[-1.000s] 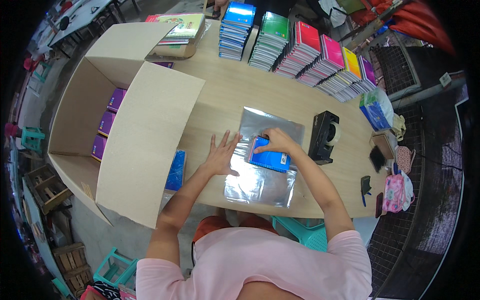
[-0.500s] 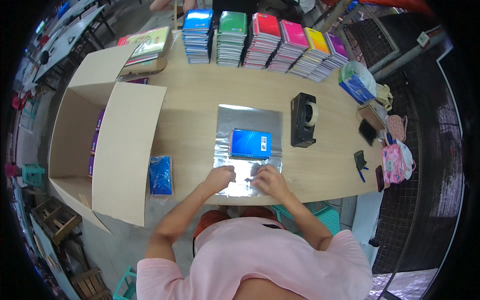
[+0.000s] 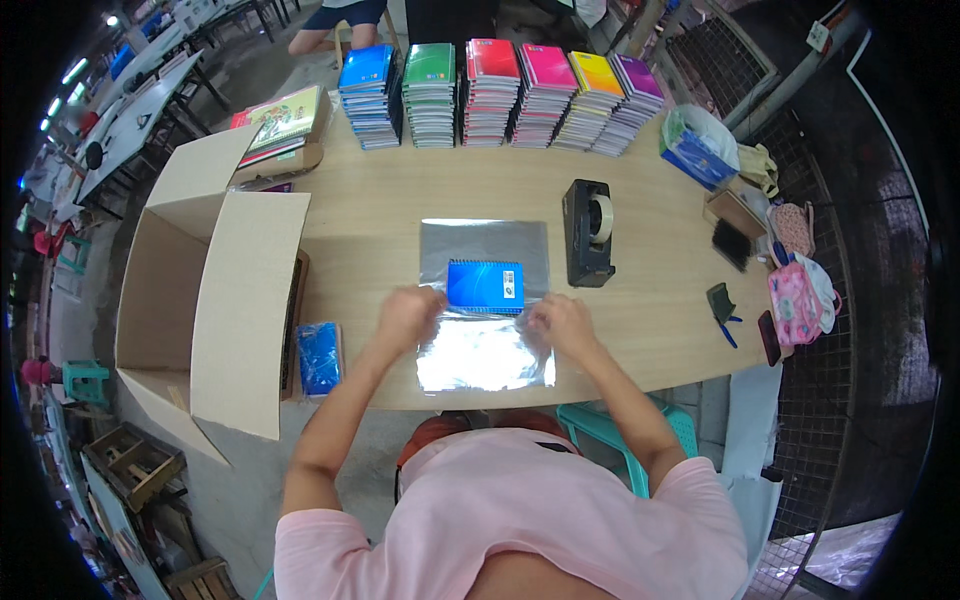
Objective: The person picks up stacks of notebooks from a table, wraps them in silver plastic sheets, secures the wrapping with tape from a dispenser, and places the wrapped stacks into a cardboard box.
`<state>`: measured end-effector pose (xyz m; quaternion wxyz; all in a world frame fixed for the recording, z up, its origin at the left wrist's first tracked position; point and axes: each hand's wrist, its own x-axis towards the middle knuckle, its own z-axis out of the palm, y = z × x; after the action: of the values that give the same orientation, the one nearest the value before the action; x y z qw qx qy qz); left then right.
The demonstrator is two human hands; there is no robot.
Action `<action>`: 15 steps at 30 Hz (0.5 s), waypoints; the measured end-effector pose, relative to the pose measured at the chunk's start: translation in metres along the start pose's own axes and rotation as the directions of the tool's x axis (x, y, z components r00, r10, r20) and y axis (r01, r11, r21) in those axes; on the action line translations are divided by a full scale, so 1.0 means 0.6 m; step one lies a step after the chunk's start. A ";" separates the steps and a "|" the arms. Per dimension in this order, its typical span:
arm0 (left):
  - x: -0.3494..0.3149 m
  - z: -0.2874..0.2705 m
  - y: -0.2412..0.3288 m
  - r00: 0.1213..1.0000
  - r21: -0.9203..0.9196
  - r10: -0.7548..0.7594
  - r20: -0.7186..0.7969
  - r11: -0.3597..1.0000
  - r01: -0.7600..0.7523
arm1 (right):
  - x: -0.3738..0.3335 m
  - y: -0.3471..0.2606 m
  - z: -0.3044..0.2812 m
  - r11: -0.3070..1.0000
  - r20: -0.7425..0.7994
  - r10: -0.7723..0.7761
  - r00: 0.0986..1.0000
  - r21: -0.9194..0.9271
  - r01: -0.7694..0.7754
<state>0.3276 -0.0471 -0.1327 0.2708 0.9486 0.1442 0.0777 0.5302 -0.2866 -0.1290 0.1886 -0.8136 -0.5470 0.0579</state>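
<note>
A small blue spiral notebook (image 3: 485,287) lies on shiny clear plastic film (image 3: 486,362) in the middle of the table, its spiral edges facing toward and away from me. At its lower left corner is my left hand (image 3: 408,318), fingers closed, pinching the film. My right hand (image 3: 562,324) is closed on the film by the lower right corner, where a translucent fold shows at the fingertips. Glare whitens the film between my hands and the table's near edge. A black tape dispenser (image 3: 588,235) with a roll stands right of the film.
Colour-sorted notebook stacks (image 3: 490,95) line the far edge. An open cardboard box (image 3: 245,320) stands left, beside a plastic-wrapped blue pack (image 3: 319,357). Farther right are a blue-green bag (image 3: 700,150), a black brush (image 3: 731,243), blue-handled cutters (image 3: 726,322) and a pink pouch (image 3: 797,300).
Both hands have moved away from me and apart, from the film's near part up to the notebook's lower corners. The whole view has shifted slightly; the notebook stays on the film.
</note>
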 end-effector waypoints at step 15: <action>0.009 0.162 0.151 0.991 0.136 -0.055 -0.120 0.988 0.071 | 0.219 0.133 -0.013 0.991 0.319 0.061 0.946 -0.135 -0.018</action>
<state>0.3756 -0.1666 -0.1657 0.1969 0.9541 0.1947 0.1139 0.6538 -0.1954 -0.1366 0.0420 -0.8145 -0.5567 0.1577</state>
